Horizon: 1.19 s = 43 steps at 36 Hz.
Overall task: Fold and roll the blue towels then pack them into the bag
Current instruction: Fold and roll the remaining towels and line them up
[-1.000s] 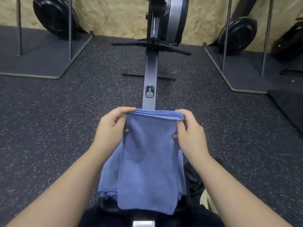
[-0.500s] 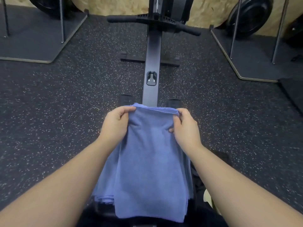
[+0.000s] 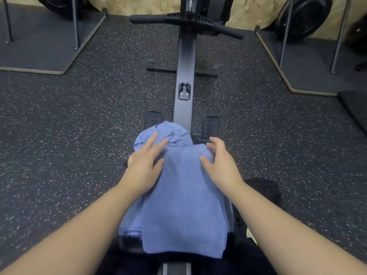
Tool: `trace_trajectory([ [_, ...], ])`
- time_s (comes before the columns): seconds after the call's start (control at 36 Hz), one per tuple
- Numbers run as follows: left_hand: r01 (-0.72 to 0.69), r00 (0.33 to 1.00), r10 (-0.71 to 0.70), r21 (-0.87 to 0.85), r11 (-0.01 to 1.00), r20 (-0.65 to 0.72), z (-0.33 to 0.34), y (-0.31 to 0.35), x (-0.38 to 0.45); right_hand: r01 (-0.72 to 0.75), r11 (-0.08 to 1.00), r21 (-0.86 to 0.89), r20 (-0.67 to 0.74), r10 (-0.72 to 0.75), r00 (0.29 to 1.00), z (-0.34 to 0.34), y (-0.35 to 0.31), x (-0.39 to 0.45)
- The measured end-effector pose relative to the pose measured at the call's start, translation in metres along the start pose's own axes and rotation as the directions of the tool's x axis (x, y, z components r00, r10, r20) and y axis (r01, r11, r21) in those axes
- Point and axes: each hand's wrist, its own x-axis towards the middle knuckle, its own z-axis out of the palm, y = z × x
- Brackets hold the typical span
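Note:
A folded blue towel (image 3: 184,205) lies flat along the rowing machine's rail, on top of other blue towels whose edges (image 3: 129,227) show at its left. A crumpled blue towel (image 3: 172,133) sits just beyond its far end. My left hand (image 3: 145,165) rests with straight fingers on the towel's far left edge, reaching onto the crumpled one. My right hand (image 3: 220,161) lies on the far right corner, fingers spread and slightly bent. A dark bag (image 3: 264,191) shows partly at the right, behind my right forearm.
The rowing machine's black rail (image 3: 185,76) runs away from me to its handle bar (image 3: 151,17). Speckled rubber floor lies on both sides. Grey platforms with metal posts stand at the far left (image 3: 39,50) and far right (image 3: 309,64).
Both hands let go of the towel's top edge, which they had held up, and the towel now lies flat under my open hands. The crumpled towel beyond it has come into view.

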Motion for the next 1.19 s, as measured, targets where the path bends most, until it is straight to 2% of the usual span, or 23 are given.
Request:
trace_trajectory([
  [0.08,-0.091,0.995,0.089,0.053,0.994,0.034,0.006,-0.002,-0.025,0.097,0.989,-0.108,0.025,-0.095,0.995,0.0,-0.001,-0.026],
  [0.19,-0.12,0.98,0.104,0.09,0.989,0.17,0.015,-0.001,-0.064,0.252,0.941,-0.225,0.112,-0.232,0.966,0.003,0.009,-0.061],
  [0.31,-0.155,0.96,0.11,0.162,0.975,0.259,0.021,0.003,-0.097,0.372,0.865,-0.336,0.219,-0.312,0.924,0.007,0.024,-0.095],
  [0.42,-0.213,0.945,0.143,0.22,0.952,0.295,0.025,0.006,-0.118,0.434,0.757,-0.489,0.23,-0.368,0.901,0.008,0.037,-0.122],
  [0.53,-0.309,0.946,0.231,0.412,0.857,0.229,0.034,0.004,-0.139,0.462,0.661,-0.591,0.222,-0.417,0.881,0.006,0.044,-0.142],
  [0.69,-0.337,0.941,0.283,0.497,0.799,0.184,0.045,0.003,-0.154,0.415,0.61,-0.675,0.255,-0.334,0.907,0.013,0.042,-0.161],
  [0.89,-0.346,0.933,0.342,0.538,0.769,0.113,0.052,-0.006,-0.155,0.435,0.569,-0.698,0.257,-0.368,0.894,0.025,0.048,-0.162],
  [1.08,-0.356,0.914,0.401,0.584,0.729,0.058,0.064,-0.013,-0.152,0.477,0.516,-0.711,0.213,-0.489,0.846,0.032,0.061,-0.156],
  [1.19,-0.308,0.924,0.383,0.587,0.749,-0.004,0.071,-0.012,-0.149,0.493,0.482,-0.725,0.223,-0.513,0.829,0.033,0.068,-0.154],
])
